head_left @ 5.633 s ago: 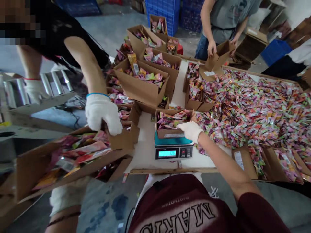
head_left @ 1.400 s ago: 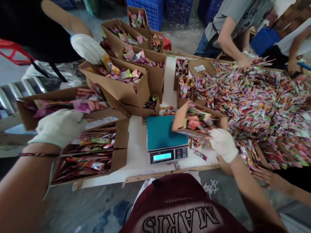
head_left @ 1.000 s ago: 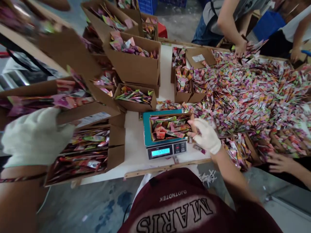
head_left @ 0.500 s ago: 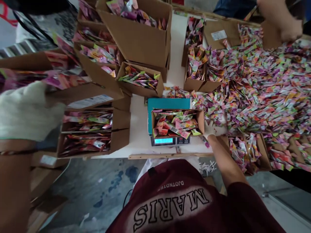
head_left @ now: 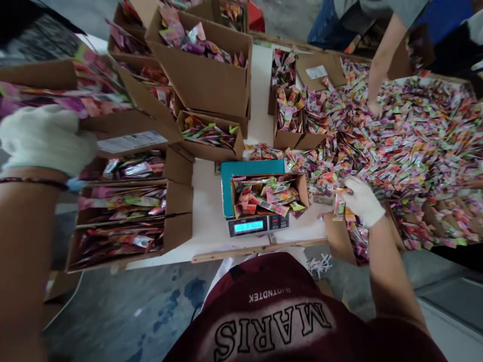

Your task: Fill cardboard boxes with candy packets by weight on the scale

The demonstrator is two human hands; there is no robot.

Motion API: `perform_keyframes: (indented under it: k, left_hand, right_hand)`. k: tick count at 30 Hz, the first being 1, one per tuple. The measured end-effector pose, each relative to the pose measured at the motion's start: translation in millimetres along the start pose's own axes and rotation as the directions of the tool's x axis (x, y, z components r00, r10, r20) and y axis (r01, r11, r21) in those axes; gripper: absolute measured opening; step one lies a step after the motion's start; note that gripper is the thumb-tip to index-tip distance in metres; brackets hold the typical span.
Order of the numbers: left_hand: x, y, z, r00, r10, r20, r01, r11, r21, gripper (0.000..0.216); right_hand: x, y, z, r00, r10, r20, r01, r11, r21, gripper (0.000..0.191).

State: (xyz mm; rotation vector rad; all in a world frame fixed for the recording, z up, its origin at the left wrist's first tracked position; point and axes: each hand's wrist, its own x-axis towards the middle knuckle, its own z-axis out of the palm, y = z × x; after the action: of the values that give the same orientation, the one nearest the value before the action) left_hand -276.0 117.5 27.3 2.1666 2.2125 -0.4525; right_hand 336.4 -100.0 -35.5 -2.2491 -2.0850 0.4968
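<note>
Box [head_left: 302,190]: filled, seated on scale [head_left: 252,167]. Left hand [head_left: 47,138]: curled tight over wall of carton [head_left: 116,123]. Right hand [head_left: 364,201]: nearly closed, pinching at least one sachet [head_left: 338,208], near pile [head_left: 411,146]. Step, apparently: weight adjustment. Next move seemingly calls for a steady pinch.

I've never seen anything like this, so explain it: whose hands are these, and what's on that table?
No robot here: a camera worn on a person's head looks down at that person's own gloved hands. The left hand is at the near wall of a large filled carton; whether it grips is unclear. The right hand holds at least one small packet. On the white table are a scale bearing a smaller box of packets, more filled boxes and a pile of loose packets. The far bare arm is a co-worker's.
</note>
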Motion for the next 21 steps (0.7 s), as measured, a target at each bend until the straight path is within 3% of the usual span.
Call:
perform_keyframes:
  k: [1,3,5,7,9,12,15,18,20,21]
  left_hand:
    - [7,2,-5,1.0,0.01,0.017,-0.01,1.0,0.006,0.06]
    - [17,3,-15,0.998,0.039,0.046,-0.039,0.999,0.001,0.062]
    - [24,2,-22,0.994,0.057,0.096,-0.058,0.998,0.002,0.064]
    - [26,0,-24,0.994,0.045,0.104,-0.046,0.999,0.005,0.067]
    - [25,-3,-21,0.993,0.062,0.1,-0.064,0.998,0.018,0.069]
    - [17,-5,-14,0.99,0.07,0.123,-0.074,0.997,0.035,0.068]
    - [4,-5,-12,0.988,0.04,0.147,-0.043,0.999,0.019,0.069]
    - [-5,-4,-11,0.991,0.031,0.129,-0.032,0.999,0.01,0.071]
    - [-7,-6,-7,0.997,0.037,0.065,-0.037,0.999,-0.001,0.073]
    - [-7,-7,-4,0.999,0.034,0.016,-0.034,0.999,-0.008,0.074]
  right_hand:
    - [-5,-10,-24,0.993,-0.105,-0.044,0.107,0.994,0.038,0.031]
    - [-9,-44,-64,0.93,-0.354,-0.093,0.363,0.926,0.1,0.035]
    - [-1,-93,-84,0.853,-0.522,-0.02,0.521,0.848,0.095,0.041]
    - [18,-146,-78,0.794,-0.597,0.117,0.6,0.8,0.014,0.039]
    - [43,-194,-51,0.748,-0.607,0.268,0.648,0.755,-0.102,0.032]
    - [73,-237,-6,0.717,-0.537,0.445,0.659,0.73,-0.18,0.03]
    - [79,-235,8,0.69,-0.53,0.494,0.653,0.75,-0.108,0.045]
    - [64,-196,-12,0.671,-0.649,0.359,0.64,0.751,0.163,0.072]
    - [51,-159,-27,0.725,-0.672,0.15,0.587,0.718,0.375,0.07]
    - [45,-139,-30,0.787,-0.616,0.043,0.533,0.713,0.457,0.064]
